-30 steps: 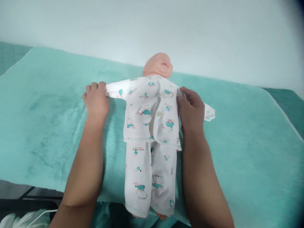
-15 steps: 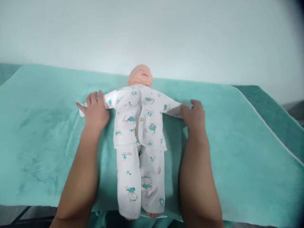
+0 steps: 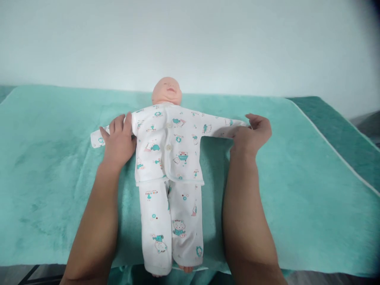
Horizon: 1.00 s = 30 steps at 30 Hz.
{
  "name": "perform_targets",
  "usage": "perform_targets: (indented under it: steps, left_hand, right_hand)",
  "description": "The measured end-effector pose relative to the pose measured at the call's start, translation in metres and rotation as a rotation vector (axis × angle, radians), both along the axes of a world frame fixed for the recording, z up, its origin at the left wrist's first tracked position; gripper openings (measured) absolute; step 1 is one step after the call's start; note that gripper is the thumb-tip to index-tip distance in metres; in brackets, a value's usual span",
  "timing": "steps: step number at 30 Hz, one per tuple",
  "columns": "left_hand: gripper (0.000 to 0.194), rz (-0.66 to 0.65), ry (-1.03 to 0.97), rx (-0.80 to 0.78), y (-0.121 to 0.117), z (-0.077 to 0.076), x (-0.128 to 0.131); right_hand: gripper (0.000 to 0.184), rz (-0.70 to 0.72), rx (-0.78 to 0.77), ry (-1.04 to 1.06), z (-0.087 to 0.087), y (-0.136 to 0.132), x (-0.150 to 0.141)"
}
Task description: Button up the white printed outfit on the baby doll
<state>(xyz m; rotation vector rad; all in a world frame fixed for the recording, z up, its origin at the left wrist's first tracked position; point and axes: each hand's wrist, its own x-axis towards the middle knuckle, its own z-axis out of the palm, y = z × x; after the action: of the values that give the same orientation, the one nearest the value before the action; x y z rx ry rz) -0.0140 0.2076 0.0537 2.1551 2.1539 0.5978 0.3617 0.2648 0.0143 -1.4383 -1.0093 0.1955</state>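
A baby doll lies face up in a white printed shirt and matching trousers. Its arms are spread to both sides. My left hand lies over the left sleeve, fingers spread and pointing away from me; the sleeve's end sticks out past it. At the other side, my right hand pinches the end of the right sleeve, which is pulled out straight. Two buttons show on the shirt front. The doll's hands are hidden, while its feet peek from the trouser legs.
A light green plush blanket covers the table under the doll. A darker green cover shows at the right edge. Behind rises a plain pale wall. Part of the floor is visible at lower left.
My right hand has moved outward and slightly up, and the right sleeve now stretches longer and straighter. My left hand stays over its sleeve. The whole view has shifted slightly.
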Motion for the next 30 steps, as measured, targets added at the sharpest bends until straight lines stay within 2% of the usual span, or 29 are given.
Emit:
perform_targets:
  steps: [3, 4, 6, 9, 11, 13, 16, 20, 24, 27, 30]
  left_hand:
    - [0.073, -0.018, -0.063, 0.052, 0.000, 0.000, 0.001]
    - [0.068, -0.031, -0.090, 0.087, 0.001, 0.001, 0.002]
    - [0.056, -0.081, -0.158, 0.190, 0.000, 0.005, 0.006]
    - [0.041, -0.211, -0.346, 0.336, -0.002, 0.007, 0.017]
    - [0.041, -0.319, -0.497, 0.349, -0.009, 0.004, 0.026]
    - [0.047, -0.412, -0.603, 0.294, -0.023, -0.003, 0.032]
    - [0.052, -0.442, -0.686, 0.169, -0.062, -0.016, 0.033]
    - [0.046, -0.288, -0.754, 0.073, -0.145, -0.033, 0.022]
    - [0.041, -0.280, -0.815, 0.057, -0.226, -0.048, 0.021]
    - [0.055, -0.268, -0.787, 0.040, -0.265, -0.054, 0.033]
    - [0.063, -0.250, -0.724, 0.047, -0.282, -0.059, 0.048]
  right_hand:
    - [0.037, -0.133, 0.028, -0.050, 0.008, 0.000, -0.016]
    - [0.036, -0.103, 0.051, -0.080, 0.012, -0.001, -0.024]
    - [0.032, 0.023, 0.098, -0.123, 0.018, -0.003, -0.046]
    - [0.030, 0.288, 0.139, -0.147, 0.023, -0.018, -0.082]
    - [0.036, 0.484, 0.140, -0.163, 0.024, -0.038, -0.105]
    - [0.046, 0.669, 0.099, -0.202, 0.023, -0.066, -0.122]
    - [0.055, 0.824, 0.001, -0.272, 0.017, -0.123, -0.126]
    - [0.054, 0.854, -0.128, -0.196, 0.003, -0.212, -0.106]
    - [0.050, 0.875, -0.114, -0.131, -0.007, -0.288, -0.093]
    - [0.048, 0.854, -0.111, -0.219, -0.007, -0.316, -0.102]
    - [0.040, 0.794, -0.092, -0.362, -0.005, -0.324, -0.120]
